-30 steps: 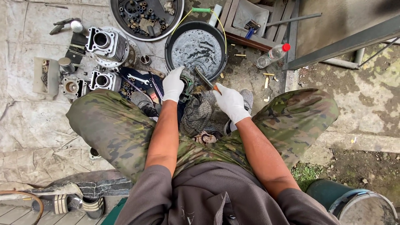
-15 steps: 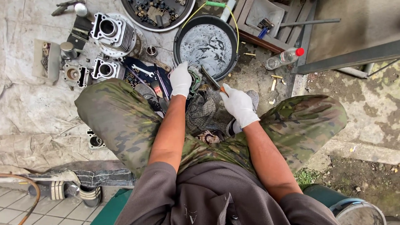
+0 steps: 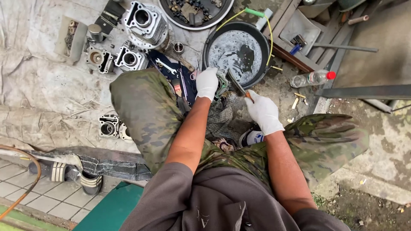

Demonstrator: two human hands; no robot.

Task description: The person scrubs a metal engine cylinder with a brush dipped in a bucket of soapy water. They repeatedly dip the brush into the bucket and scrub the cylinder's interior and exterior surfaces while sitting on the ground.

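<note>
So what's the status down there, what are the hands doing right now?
Left hand gripping a small metal part at the black basin rim. Right hand holding a thin tool against it. Engine cylinders lie close by, nothing blocking.

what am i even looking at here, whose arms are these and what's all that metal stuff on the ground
There is no machine here: the camera sits on a person's head and looks down, so the arms, the camouflage trousers and the grey shirt are their own. Both hands wear white gloves. The left hand grips a small greenish metal part. The right hand holds a thin tool with an orange handle against that part, at the near rim of a round black pan of wet, soapy-looking liquid. On the pale ground sheet lie ribbed engine cylinders, a round tray of small parts, wrenches on a dark cloth and, to the right, a clear bottle with a red cap.
</note>
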